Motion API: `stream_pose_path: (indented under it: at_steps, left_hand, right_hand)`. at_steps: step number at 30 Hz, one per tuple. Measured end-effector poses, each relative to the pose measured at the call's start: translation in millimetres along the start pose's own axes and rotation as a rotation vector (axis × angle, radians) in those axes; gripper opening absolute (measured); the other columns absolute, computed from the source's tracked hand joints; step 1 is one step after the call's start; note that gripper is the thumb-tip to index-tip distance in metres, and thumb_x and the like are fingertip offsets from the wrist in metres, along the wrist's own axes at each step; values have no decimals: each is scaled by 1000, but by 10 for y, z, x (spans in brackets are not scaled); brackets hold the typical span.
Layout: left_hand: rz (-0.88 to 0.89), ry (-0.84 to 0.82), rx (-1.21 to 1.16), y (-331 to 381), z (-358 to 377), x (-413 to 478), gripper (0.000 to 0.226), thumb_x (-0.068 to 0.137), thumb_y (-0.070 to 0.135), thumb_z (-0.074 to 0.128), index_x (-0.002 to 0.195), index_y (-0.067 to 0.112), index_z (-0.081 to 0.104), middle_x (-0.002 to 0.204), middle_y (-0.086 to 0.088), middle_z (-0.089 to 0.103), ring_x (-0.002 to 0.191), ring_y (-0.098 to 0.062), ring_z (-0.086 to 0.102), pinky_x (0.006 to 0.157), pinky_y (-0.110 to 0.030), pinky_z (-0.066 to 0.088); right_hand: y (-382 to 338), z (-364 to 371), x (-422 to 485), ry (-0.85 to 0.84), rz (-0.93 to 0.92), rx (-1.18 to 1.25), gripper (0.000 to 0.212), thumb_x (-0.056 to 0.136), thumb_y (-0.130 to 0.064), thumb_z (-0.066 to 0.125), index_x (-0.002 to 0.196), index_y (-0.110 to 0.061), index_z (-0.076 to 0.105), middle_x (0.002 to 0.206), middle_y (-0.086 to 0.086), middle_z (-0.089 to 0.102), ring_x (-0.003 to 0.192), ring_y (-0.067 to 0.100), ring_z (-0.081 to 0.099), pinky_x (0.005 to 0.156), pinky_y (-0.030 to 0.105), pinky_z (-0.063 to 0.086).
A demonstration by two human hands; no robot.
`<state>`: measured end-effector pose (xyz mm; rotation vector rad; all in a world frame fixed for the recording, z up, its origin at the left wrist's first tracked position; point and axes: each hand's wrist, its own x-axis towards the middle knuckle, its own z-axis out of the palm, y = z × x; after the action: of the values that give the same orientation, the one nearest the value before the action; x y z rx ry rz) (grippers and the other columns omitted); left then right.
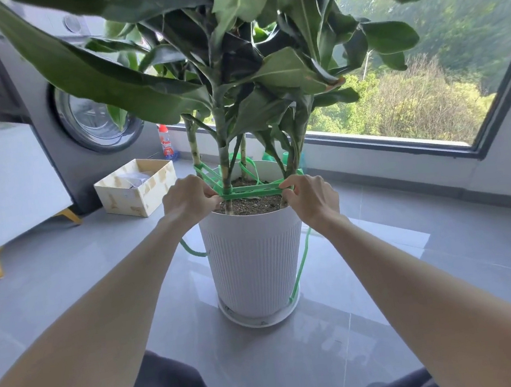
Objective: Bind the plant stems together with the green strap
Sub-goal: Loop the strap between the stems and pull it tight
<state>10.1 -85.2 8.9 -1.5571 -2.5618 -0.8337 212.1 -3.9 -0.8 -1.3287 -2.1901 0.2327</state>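
- Grey floor tiles (69,291) carry everything. A washing machine (92,122) and an open cardboard box (137,187) stand at the left of the frame, and a window (411,98) fills the upper right.
- Just left of centre, the left hand (190,198) has its grip in a pinch, thumb against curled fingers, on the green strap (254,189) where the band meets the front stem.
- Between the two hands the green strap lies taut and level, just above the soil and the rim of the white pot (254,256). Its long axis runs left to right. More turns angle off toward the back-left stem.
- Behind that band the plant stems (222,152) rise upright, so the strap lies straight ahead of both grips and crosses the stems squarely. The left hand is nearer the front stem.
- Just right of centre, the right hand (311,200) pinches the strap's other end, fingers curled over it.
- The next move probably needs both ends drawn inward and crossed to cinch the stems.
- Hard to tell: how many turns pass round the rear stems, and whether a knot sits under the left fingertips. Loose tails drop beside the pot, and the left one is partly hidden behind the forearm.
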Motion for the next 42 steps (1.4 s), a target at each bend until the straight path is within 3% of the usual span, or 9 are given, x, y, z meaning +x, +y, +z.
stream_pose_path:
  at_steps: [6, 11, 17, 25, 33, 37, 42]
  left_hand:
    - [26, 3, -11, -18, -7, 7, 11, 81, 28, 69, 84, 20, 78, 76, 1, 72, 74, -22, 61, 60, -27, 42]
    - [26, 1, -10, -30, -6, 23, 13, 81, 29, 69, 83, 19, 78, 77, 2, 72, 76, -22, 63, 60, -27, 44]
    - [29, -6, -13, -44, -5, 41, 15, 81, 30, 70, 81, 17, 78, 77, 0, 72, 77, -22, 64, 62, -29, 46]
    - [46, -5, -33, -44, -29, 40, 13, 83, 31, 70, 89, 22, 77, 79, 5, 71, 75, -18, 60, 51, -21, 33]
    - [67, -12, -51, -64, -52, 40, 15, 84, 30, 69, 94, 21, 77, 84, 5, 72, 75, -14, 58, 50, -21, 32]
    - [74, -16, -53, -77, -60, 44, 16, 85, 30, 69, 95, 21, 76, 86, 5, 73, 79, -14, 61, 53, -22, 34]
    - [68, -15, -55, -107, -52, 64, 14, 83, 33, 70, 92, 25, 77, 86, 5, 73, 83, -17, 63, 63, -25, 40]
  right_hand:
    - [-25, 8, 78, -53, -36, -88, 25, 97, -25, 49, 116, -29, 66, 104, 5, 69, 95, 29, 62, 65, 28, 37]
    - [-39, -7, 129, -79, -40, -75, 17, 95, -25, 54, 103, -26, 68, 83, 3, 71, 87, 25, 64, 61, 27, 40]
    - [-41, 18, 172, -91, -42, -56, 16, 95, -22, 55, 98, -24, 70, 84, 3, 70, 87, 25, 62, 61, 27, 38]
    - [-84, 100, 197, -117, -117, -17, 16, 95, -27, 57, 104, -23, 69, 84, 4, 70, 87, 24, 63, 73, 33, 51]
    - [-269, 238, 226, -141, -176, 14, 15, 94, -29, 58, 104, -24, 69, 77, 3, 68, 79, 26, 65, 71, 33, 52]
    - [-333, 270, 232, -140, -177, 26, 15, 94, -30, 57, 104, -25, 68, 72, 0, 67, 74, 21, 63, 60, 27, 43]
    - [-452, 333, 235, -157, -221, 25, 15, 94, -31, 56, 103, -25, 67, 74, 1, 67, 71, 22, 64, 60, 28, 45]
